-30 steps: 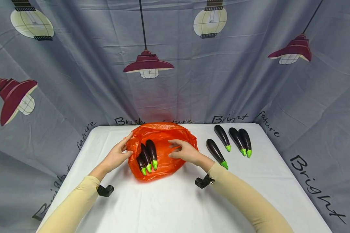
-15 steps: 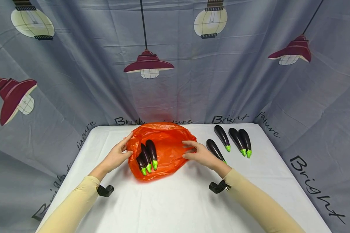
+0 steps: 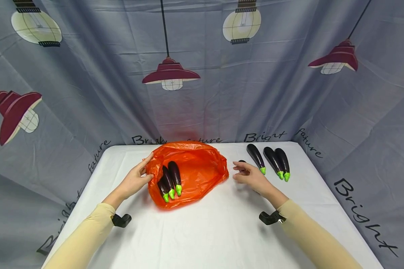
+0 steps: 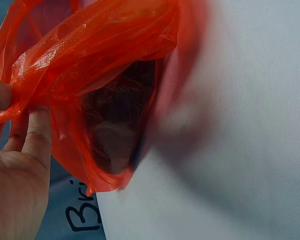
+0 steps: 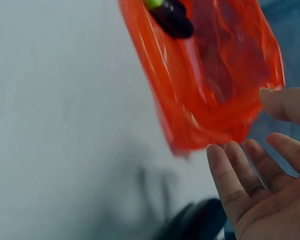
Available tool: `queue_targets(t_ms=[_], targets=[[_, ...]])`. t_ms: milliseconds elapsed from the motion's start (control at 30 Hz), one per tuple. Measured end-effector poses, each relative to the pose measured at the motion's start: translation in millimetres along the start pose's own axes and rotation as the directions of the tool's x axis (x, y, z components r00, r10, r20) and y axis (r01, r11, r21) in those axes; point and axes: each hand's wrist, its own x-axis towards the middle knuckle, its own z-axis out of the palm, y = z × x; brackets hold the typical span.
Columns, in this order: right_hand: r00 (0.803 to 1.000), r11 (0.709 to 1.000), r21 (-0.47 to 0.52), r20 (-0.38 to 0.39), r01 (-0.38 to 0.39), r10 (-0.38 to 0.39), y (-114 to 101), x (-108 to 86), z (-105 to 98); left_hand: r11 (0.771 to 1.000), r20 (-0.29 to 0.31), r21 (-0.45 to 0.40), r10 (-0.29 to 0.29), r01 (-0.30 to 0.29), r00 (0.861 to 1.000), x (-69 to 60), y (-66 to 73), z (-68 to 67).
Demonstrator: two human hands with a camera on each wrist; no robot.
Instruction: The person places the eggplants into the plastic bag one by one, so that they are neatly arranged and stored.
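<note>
An orange-red plastic bag (image 3: pixel 202 164) lies with its mouth open toward the camera, and three dark eggplants (image 3: pixel 174 175) with green stems rest at its left side. My left hand (image 3: pixel 133 181) pinches the bag's left edge; in the left wrist view the bag (image 4: pixel 90 50) is between the thumb and fingers of that hand (image 4: pixel 25 170). My right hand (image 3: pixel 254 180) is just right of the bag, empty, its fingers loosely bent, above an eggplant (image 3: pixel 242 161) that it mostly hides. In the right wrist view, the hand (image 5: pixel 270 185) has its fingers spread beside the bag (image 5: pixel 190 120).
Three more eggplants (image 3: pixel 256 155) lie at the back right of the white table (image 3: pixel 188 239), two of them side by side (image 3: pixel 273 161). A grey curtain (image 3: pixel 202 112) printed with lamps stands behind and beside the table.
My right hand has moved right, out of the bag's mouth and over the nearest loose eggplant. The bag's right edge has shifted slightly. My left hand has stayed in place.
</note>
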Motion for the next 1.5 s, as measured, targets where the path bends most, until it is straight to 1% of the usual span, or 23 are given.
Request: queue_targets(t_ms=[100,200,300,367,433,567,733,867,967,1067,1167,1300,1500], targets=[[0.999,1.000,-0.014,-0.053,-0.008,0.007,6.1,-3.6,-17.0,1.000,-0.003,0.000,-0.009,0.009,1.000,-0.3,0.3,-0.1],[0.990,1.000,-0.014,-0.143,0.007,-0.009,15.1,-7.1,-36.9,1.000,-0.002,0.006,-0.012,0.012,1.000,-0.3,0.5,-0.1],[0.967,1.000,-0.018,-0.254,0.014,-0.018,26.3,-10.4,-57.1,1.000,0.005,0.007,-0.013,0.013,1.000,0.2,0.3,0.1],[0.949,0.999,-0.036,-0.316,-0.004,-0.007,31.9,-13.1,-69.0,1.000,0.007,0.005,-0.016,0.016,1.000,0.4,0.1,0.3],[0.933,0.998,-0.059,-0.360,-0.029,0.006,37.2,-15.1,-79.7,1.000,0.010,0.009,-0.013,0.013,1.000,0.4,-0.6,0.3],[0.906,0.990,-0.111,-0.423,-0.086,0.032,44.0,-18.5,-96.9,1.000,0.008,0.008,-0.016,0.016,1.000,0.3,-0.7,0.3],[0.879,0.970,-0.188,-0.475,-0.155,0.048,49.4,-19.4,-112.7,1.000,0.001,0.006,-0.028,0.028,1.000,-0.7,0.4,0.0],[0.860,0.956,-0.213,-0.506,-0.201,0.068,52.7,-19.3,-123.3,0.999,0.003,0.004,-0.035,0.035,0.999,-1.0,-0.3,0.2],[0.848,0.951,-0.219,-0.524,-0.217,0.072,55.6,-18.9,-130.6,0.999,0.005,0.004,-0.041,0.041,0.999,-0.9,-1.5,0.5],[0.839,0.935,-0.257,-0.539,-0.244,0.071,58.6,-18.4,-136.8,0.999,0.007,0.007,-0.035,0.035,0.999,-1.2,-3.1,0.3],[0.834,0.914,-0.302,-0.548,-0.273,0.068,60.9,-17.5,-141.1,0.999,0.006,0.005,-0.033,0.033,0.999,-1.7,-4.2,-0.1],[0.832,0.905,-0.306,-0.549,-0.295,0.086,63.9,-15.6,-146.3,0.999,0.006,0.002,-0.036,0.036,0.999,-1.4,-5.6,0.0],[0.831,0.892,-0.294,-0.538,-0.344,0.142,67.3,-13.4,-152.5,0.999,0.017,-0.009,-0.039,0.039,0.999,-0.5,-6.8,0.3]])
